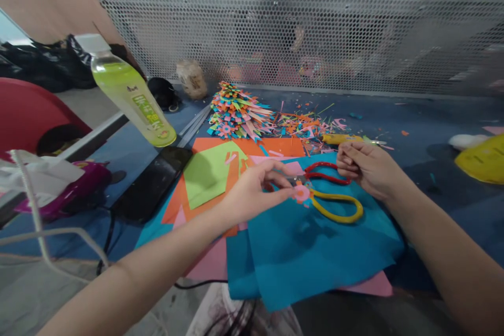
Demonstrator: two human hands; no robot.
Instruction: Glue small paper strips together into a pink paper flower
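Note:
My left hand (252, 191) pinches a small pink paper flower (301, 193) between thumb and fingers, just above the blue sheets (315, 252). My right hand (364, 168) is curled shut beside the red handle (328, 172) of a pair of scissors that lies on the blue sheet; its yellow handle (340, 207) points toward me. What the right fingers hold cannot be seen.
Green paper (208, 173) and orange paper (252, 147) lie left of the blue sheets. A pile of coloured paper flowers and scraps (236, 113) sits behind. A drink bottle (132, 94), a black phone (151, 184), a glue gun (340, 139) and a perforated metal screen (315, 21) surround the area.

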